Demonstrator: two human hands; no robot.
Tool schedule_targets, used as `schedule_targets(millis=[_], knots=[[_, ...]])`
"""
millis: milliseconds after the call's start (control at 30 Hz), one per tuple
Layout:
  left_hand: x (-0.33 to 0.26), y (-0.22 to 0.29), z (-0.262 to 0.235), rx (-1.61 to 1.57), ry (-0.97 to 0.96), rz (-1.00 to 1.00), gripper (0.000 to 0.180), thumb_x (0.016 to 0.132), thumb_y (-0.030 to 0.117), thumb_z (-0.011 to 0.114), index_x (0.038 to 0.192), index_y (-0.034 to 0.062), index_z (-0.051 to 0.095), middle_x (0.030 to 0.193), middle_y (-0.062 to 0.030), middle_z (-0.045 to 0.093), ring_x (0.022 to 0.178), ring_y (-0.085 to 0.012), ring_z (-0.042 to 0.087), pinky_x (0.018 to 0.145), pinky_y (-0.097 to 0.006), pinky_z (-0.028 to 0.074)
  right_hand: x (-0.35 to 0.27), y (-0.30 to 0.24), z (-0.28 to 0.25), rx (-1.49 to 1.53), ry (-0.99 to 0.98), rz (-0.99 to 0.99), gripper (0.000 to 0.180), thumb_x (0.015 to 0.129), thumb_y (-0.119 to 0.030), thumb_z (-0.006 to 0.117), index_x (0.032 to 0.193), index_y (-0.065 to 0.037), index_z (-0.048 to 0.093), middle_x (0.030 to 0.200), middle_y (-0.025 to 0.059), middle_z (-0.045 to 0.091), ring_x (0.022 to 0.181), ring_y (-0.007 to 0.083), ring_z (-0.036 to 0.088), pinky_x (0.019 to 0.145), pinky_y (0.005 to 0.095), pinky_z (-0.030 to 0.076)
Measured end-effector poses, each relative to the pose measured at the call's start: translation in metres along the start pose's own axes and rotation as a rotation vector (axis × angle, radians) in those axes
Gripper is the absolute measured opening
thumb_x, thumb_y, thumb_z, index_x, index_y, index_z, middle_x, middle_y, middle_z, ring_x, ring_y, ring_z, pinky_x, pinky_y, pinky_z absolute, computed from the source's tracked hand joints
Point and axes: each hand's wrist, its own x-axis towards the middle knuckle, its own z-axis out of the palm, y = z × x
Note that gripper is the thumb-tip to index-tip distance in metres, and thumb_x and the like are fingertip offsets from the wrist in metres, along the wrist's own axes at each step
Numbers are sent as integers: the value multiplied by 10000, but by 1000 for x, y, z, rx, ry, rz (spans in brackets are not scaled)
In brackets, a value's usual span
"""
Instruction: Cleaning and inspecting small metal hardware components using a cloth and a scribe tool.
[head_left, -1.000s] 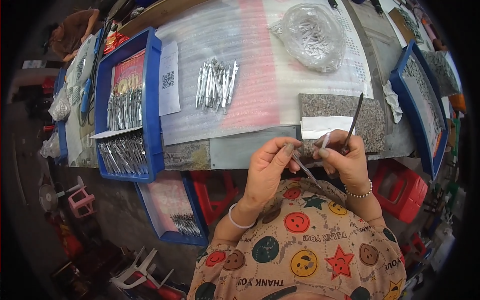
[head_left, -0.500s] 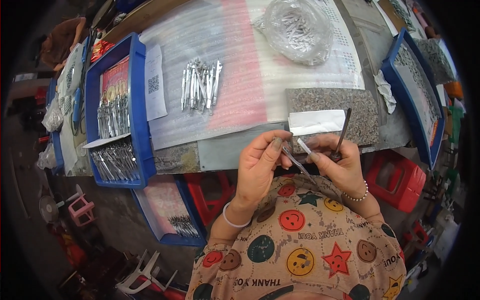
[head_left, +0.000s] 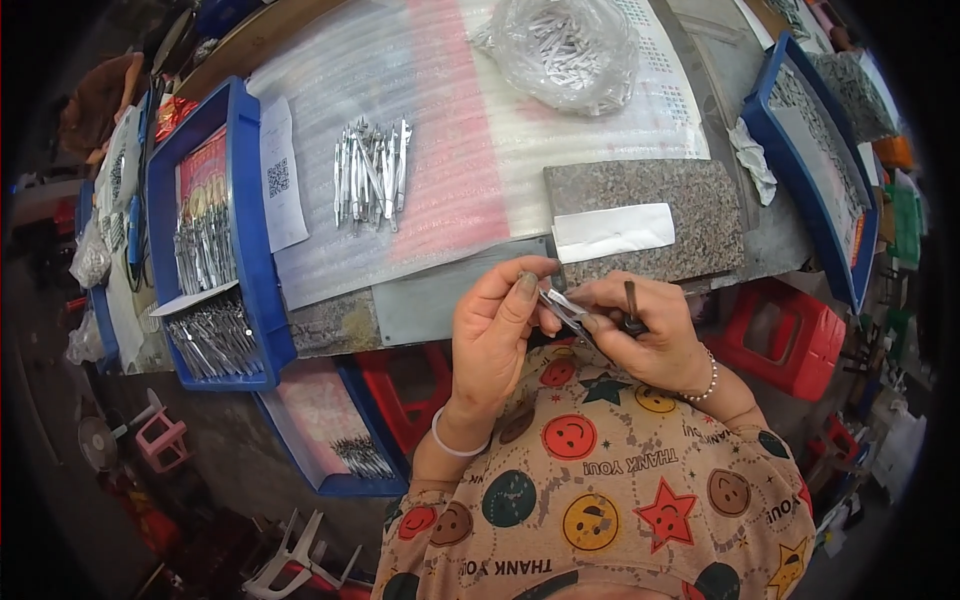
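Observation:
My left hand (head_left: 500,330) pinches a slim silvery metal strip (head_left: 575,318) between thumb and fingertips, just over my lap at the table's front edge. Closed close beside it, my right hand (head_left: 655,335) brings a small whitish metal piece (head_left: 558,299) against the strip. A dark rod-like tool (head_left: 631,300) also sits in the right hand's fingers, pointing up. How the two pieces meet is partly hidden by the fingers. Beyond the hands, a white folded paper (head_left: 612,232) lies on a speckled stone slab (head_left: 700,190).
Slim metal parts (head_left: 372,178) lie piled on bubble wrap (head_left: 310,80). A clear bag (head_left: 570,55) holds small silvery pieces. Blue trays (head_left: 245,190) of metal parts stand left, with another blue tray (head_left: 765,100) right. Red stools (head_left: 785,335) stand below the table.
The right hand has come in toward the left, bringing the whitish piece onto the strip. The dark rod now looks more upright and foreshortened. The whole view has shifted slightly.

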Motion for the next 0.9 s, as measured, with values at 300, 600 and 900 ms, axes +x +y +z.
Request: schedule_targets(millis=[300, 600, 900], knots=[[-1, -1, 1, 190, 32, 70, 257, 1004, 149, 500, 1147, -43, 592, 829, -6, 585, 719, -53, 546, 676, -189, 452, 3, -1, 3, -196, -16, -152, 326, 751, 21, 643, 1074, -7, 617, 744, 95, 541, 595, 239, 584, 525, 324, 470], [-1, -11, -1, 241, 106, 71, 225, 996, 145, 516, 1110, -26, 608, 772, 12, 581, 704, -40, 539, 655, -177, 440, 1, 10, 14, -270, -11, -265, 348, 712, 12, 679, 1055, 15, 621, 744, 80, 549, 577, 229, 592, 498, 315, 481], [5, -21, 3, 167, 36, -30, 181, 992, 123, 517, 1070, -17, 601, 770, 1, 605, 734, -48, 567, 682, -185, 463, -4, 12, 3, -488, 87, -327, 249, 714, 43, 680, 957, 3, 645, 679, 73, 544, 544, 229, 570, 467, 330, 455]])
